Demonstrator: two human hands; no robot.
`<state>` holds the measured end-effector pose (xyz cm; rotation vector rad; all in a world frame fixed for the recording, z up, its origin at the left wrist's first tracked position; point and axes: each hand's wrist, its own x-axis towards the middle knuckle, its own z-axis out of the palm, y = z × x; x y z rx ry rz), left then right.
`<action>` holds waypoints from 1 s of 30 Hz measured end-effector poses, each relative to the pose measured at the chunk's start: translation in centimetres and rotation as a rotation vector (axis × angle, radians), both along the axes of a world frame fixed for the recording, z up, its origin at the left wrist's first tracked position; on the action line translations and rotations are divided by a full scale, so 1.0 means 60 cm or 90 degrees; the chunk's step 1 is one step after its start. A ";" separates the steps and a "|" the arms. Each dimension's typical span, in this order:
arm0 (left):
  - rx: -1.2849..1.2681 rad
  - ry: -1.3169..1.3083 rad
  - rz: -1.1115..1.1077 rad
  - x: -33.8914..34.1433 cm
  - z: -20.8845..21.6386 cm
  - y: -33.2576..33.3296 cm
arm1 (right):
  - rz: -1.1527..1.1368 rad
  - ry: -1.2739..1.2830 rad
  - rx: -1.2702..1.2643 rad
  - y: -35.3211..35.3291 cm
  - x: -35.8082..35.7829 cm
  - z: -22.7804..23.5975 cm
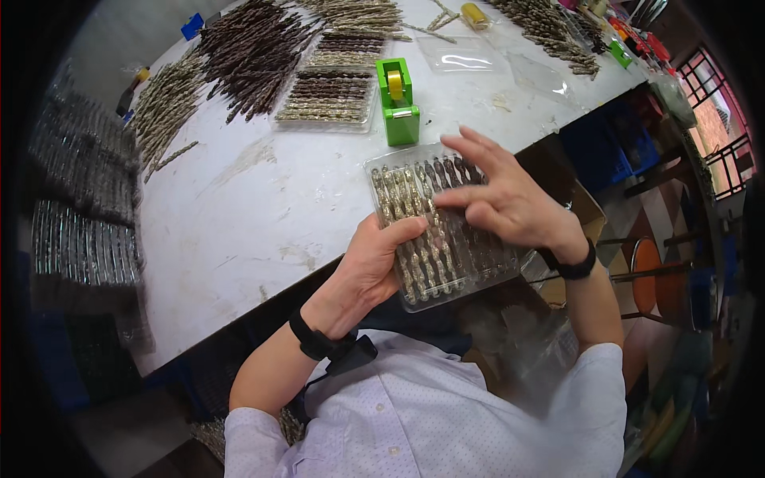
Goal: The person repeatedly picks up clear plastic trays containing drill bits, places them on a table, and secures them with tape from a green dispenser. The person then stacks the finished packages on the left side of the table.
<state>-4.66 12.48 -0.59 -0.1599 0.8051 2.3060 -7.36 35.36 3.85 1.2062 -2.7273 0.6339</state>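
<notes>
A clear plastic tray [437, 299] is tilted over the table's front edge, filled with rows of twisted, knobbly sticks. Pale gold sticks [413, 253] take up its left part, and dark brown sticks [456, 169] lie toward its upper right. My left hand [368, 261] grips the tray by its left side, thumb on top of the gold sticks and fingers hidden below. Over the right part is my right hand [514, 203], its fingers spread and one fingertip at the middle sticks; whether it presses on them I cannot tell. The hand covers some of the tray's contents.
A green tape dispenser [401, 126] stands just beyond the tray. Another filled tray [325, 119] sits left of it, near heaps of dark sticks [247, 52] and pale sticks [171, 99]. Clear plastic sheets [462, 56] lie behind. Stacked trays [84, 239] rise at the left.
</notes>
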 end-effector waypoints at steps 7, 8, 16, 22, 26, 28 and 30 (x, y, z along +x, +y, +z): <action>-0.058 0.066 -0.020 0.006 -0.008 -0.028 | 0.007 -0.049 -0.125 -0.023 -0.026 -0.025; -0.082 0.076 -0.019 0.016 -0.005 -0.034 | 0.012 -0.052 -0.127 -0.026 -0.010 -0.025; -0.211 0.197 -0.071 0.084 -0.056 -0.071 | -0.060 -0.241 -0.340 -0.031 0.027 -0.011; -0.287 0.290 -0.079 0.071 -0.064 -0.070 | -0.395 -0.604 -0.458 -0.067 -0.122 -0.025; -0.294 0.300 -0.078 0.066 -0.071 -0.070 | -0.376 -0.684 -0.443 -0.084 -0.151 -0.060; -0.301 0.297 -0.086 0.062 -0.065 -0.069 | -0.335 -0.585 -0.363 -0.082 -0.152 -0.082; -0.304 0.299 -0.082 0.062 -0.071 -0.066 | -0.323 -0.551 -0.306 -0.087 -0.146 -0.086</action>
